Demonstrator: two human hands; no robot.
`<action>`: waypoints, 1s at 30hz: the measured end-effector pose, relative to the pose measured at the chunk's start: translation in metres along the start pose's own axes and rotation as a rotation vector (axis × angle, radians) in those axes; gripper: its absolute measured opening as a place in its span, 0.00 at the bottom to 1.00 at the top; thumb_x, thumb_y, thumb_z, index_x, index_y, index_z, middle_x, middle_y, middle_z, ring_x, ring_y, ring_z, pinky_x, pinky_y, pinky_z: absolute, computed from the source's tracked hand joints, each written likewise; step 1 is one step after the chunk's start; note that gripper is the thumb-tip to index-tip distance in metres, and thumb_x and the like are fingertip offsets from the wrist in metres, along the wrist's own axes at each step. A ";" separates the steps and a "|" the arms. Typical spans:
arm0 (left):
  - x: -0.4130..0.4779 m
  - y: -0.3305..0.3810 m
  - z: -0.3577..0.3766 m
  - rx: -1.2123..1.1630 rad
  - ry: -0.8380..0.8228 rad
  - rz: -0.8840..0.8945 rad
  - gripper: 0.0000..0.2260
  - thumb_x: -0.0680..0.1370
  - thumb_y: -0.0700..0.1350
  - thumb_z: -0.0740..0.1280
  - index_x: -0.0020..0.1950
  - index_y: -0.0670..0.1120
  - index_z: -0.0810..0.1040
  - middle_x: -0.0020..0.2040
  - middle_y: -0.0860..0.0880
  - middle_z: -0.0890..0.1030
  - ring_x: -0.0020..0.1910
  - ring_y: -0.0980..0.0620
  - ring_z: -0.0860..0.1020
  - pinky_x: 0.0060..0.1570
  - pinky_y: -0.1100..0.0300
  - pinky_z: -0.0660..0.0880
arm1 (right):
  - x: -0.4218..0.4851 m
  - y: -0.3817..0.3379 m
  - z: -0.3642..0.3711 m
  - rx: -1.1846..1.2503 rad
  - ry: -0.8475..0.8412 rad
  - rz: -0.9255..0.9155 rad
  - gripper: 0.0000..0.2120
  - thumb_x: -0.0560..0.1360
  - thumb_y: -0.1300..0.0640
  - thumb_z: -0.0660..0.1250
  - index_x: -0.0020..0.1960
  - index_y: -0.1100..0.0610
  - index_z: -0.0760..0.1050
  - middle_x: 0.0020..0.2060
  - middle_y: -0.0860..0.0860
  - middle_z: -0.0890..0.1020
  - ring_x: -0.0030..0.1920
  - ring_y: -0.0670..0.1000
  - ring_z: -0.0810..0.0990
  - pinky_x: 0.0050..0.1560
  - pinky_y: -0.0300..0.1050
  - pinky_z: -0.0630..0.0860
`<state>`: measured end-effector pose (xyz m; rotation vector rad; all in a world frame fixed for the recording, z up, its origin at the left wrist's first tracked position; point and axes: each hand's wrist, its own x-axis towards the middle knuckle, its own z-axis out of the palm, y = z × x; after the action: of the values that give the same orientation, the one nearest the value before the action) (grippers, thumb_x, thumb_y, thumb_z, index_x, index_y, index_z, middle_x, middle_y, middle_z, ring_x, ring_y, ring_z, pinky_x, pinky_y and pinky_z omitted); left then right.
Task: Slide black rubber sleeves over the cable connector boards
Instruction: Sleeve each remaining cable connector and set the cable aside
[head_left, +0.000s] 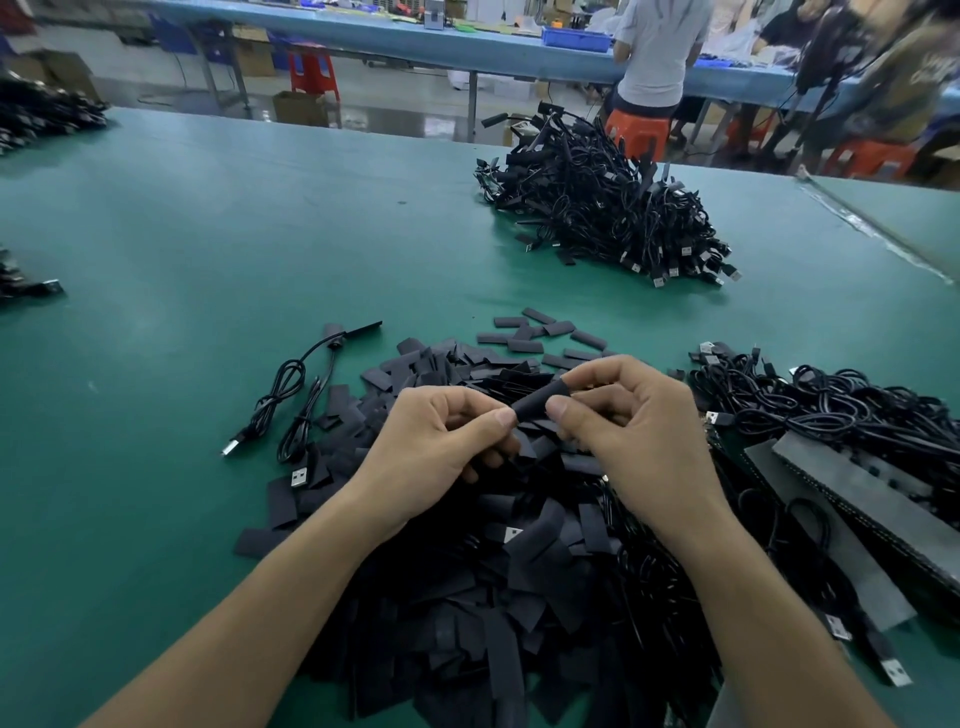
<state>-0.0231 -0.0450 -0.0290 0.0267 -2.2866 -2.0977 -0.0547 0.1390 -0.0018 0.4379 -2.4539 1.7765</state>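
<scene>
- Lying nearest on the green surface (156, 322), the sleeve pile (467, 571) is still large, so I judge much work is left.
- Above this pile, the left hand (441, 447) and right hand (644, 431) pinch one black sleeve (540, 402) with thumbs and fingers (597, 371); I see no board inside it.
- Right of the pile, tangled cables (831, 405) seem not yet sleeved.
- Far beyond the pile, a heap of sleeved cables (608, 208) looks finished.

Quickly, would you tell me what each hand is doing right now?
Left hand: pinching one end of the black sleeve.
Right hand: pinching its other end.
</scene>
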 end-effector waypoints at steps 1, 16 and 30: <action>-0.001 0.002 0.000 0.015 0.004 0.034 0.05 0.79 0.42 0.70 0.44 0.48 0.84 0.37 0.48 0.86 0.33 0.57 0.81 0.30 0.67 0.75 | 0.000 -0.002 -0.001 0.041 -0.007 0.009 0.08 0.73 0.61 0.75 0.45 0.51 0.79 0.33 0.47 0.85 0.34 0.45 0.84 0.36 0.36 0.77; 0.013 0.031 -0.066 0.421 0.378 0.249 0.12 0.75 0.61 0.69 0.36 0.57 0.83 0.26 0.51 0.81 0.20 0.58 0.72 0.25 0.65 0.69 | 0.003 -0.025 -0.035 0.196 0.083 0.139 0.03 0.75 0.63 0.70 0.47 0.56 0.79 0.37 0.54 0.86 0.33 0.47 0.82 0.33 0.35 0.77; 0.015 -0.011 -0.096 1.088 0.729 -0.062 0.21 0.77 0.57 0.70 0.65 0.47 0.80 0.60 0.41 0.76 0.60 0.36 0.73 0.58 0.41 0.69 | 0.004 0.008 -0.037 -0.795 -0.173 0.375 0.16 0.73 0.50 0.72 0.59 0.49 0.75 0.47 0.51 0.81 0.50 0.54 0.79 0.56 0.51 0.77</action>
<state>-0.0343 -0.1417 -0.0319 0.7307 -2.5141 -0.4394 -0.0643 0.1759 0.0037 0.0548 -3.2290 0.6963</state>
